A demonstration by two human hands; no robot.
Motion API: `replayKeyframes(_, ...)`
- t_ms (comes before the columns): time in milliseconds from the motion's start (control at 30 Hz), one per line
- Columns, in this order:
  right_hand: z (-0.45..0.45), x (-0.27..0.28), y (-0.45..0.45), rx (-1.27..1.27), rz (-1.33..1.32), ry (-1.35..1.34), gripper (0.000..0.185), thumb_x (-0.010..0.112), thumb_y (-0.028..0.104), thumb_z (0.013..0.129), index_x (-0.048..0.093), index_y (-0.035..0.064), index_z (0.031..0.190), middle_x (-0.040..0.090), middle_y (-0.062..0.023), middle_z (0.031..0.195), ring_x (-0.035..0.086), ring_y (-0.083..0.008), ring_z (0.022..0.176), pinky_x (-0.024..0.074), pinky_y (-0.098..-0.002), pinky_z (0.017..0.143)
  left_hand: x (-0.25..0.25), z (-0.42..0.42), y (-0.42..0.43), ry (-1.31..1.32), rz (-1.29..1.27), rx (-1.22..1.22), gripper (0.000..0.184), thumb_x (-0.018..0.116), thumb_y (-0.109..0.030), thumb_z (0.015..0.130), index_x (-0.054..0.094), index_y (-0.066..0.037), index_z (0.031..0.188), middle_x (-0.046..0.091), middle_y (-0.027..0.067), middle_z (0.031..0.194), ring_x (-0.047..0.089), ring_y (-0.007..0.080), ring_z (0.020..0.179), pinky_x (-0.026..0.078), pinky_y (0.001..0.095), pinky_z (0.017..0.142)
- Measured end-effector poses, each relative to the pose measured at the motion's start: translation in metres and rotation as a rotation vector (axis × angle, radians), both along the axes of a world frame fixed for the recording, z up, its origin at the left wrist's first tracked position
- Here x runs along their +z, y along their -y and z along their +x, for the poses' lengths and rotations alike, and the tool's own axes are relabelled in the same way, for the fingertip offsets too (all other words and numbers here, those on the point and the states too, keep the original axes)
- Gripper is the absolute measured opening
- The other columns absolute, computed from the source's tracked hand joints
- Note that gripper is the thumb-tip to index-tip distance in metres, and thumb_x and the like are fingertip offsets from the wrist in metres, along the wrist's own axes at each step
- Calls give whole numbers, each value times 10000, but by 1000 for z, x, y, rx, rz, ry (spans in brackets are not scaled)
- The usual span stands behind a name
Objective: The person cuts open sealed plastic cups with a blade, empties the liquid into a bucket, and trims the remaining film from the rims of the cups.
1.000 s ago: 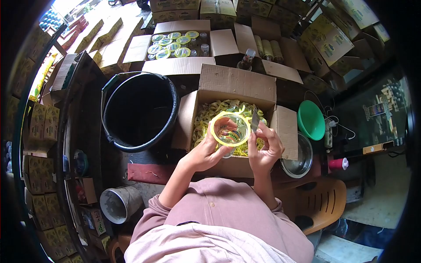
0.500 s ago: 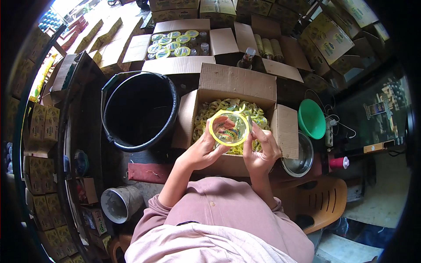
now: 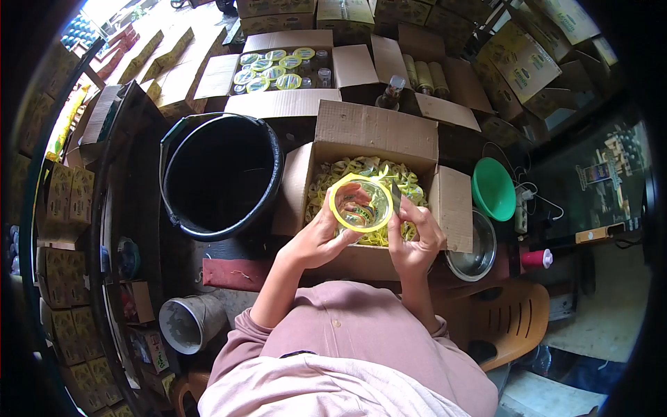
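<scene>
My left hand point(image 3: 316, 240) is wrapped round a clear plastic cup point(image 3: 363, 207) with a yellow rim and printing on its wall. The cup is tilted so that its mouth faces me. Between the thumb and fingers of my right hand point(image 3: 417, 240) is a thin, dark, blade-like piece point(image 3: 396, 196), held upright at the right side of the rim; whether it touches the rim I cannot tell. Below both hands stands an open cardboard box point(image 3: 377, 131), holding a heap of yellow plastic strips point(image 3: 340, 169).
Left of the box is a black bucket point(image 3: 271, 149). A green bowl point(image 3: 495, 189) and a metal basin point(image 3: 479, 254) stand to the right. Behind, an open carton point(image 3: 278, 103) holds yellow-lidded cups, near a bottle point(image 3: 390, 94). A grey pail point(image 3: 198, 323) is at lower left.
The cup has turned slightly and shifted a little left in my left hand. The dark piece in my right hand now shows more of its flat side beside the rim.
</scene>
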State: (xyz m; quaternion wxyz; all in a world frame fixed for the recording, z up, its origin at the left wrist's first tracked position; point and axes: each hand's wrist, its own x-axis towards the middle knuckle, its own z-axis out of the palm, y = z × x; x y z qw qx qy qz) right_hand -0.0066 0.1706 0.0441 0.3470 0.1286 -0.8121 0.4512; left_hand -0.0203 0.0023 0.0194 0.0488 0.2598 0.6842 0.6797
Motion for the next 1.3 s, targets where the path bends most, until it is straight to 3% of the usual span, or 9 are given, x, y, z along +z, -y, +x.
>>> replayKeyframes(200,-4,0,-5,31,-3,3,331,651,-63,666,630,45,977,582,-56,704,574,-119,659,450,-230,592,0,3,-4,-66,-62,-98,623,569,-189,810,222,-2,1293,407,144,1172,421,225,1107,317,343,966)
replayKeyframes(300,-4,-5,-3,44,-119,46,329,641,-75,673,625,35,983,576,-49,726,569,-116,679,447,-217,593,-4,1,-5,47,124,-99,626,597,-159,788,245,-3,1281,421,136,1159,435,214,1087,338,339,945)
replayKeyframes(400,-1,-1,0,12,-150,27,323,626,-85,682,621,30,983,569,-38,741,567,-111,692,453,-216,599,2,-1,-9,-50,167,-27,651,652,-139,755,274,-10,1269,434,124,1152,448,201,1076,355,327,925)
replayKeyframes(500,5,-1,1,-14,-61,-21,293,657,-42,684,639,53,960,612,-74,737,603,-142,619,485,-245,579,-3,-3,-12,-20,170,11,681,694,-121,725,290,-16,1263,444,116,1146,454,192,1080,367,318,911)
replayKeyframes(900,1,3,5,-43,47,-101,359,648,-60,653,643,73,986,609,-69,740,593,-155,635,485,-262,598,-1,-1,-11,-134,48,8,655,707,-135,714,333,-5,1235,450,118,1135,474,203,1059,401,322,886)
replayKeyframes(1000,-2,8,1,56,18,-57,337,647,-58,657,647,69,969,609,-68,731,589,-153,624,477,-260,595,-3,-3,-6,-113,21,-5,645,707,-142,713,342,-6,1227,451,118,1125,474,199,1049,400,321,889)
replayKeyframes(1300,3,6,5,26,20,-62,348,649,-71,636,631,39,965,580,-63,691,566,-135,607,451,-241,583,2,-5,-8,-26,145,12,625,690,-140,719,344,4,1219,451,114,1121,473,189,1035,391,315,890)
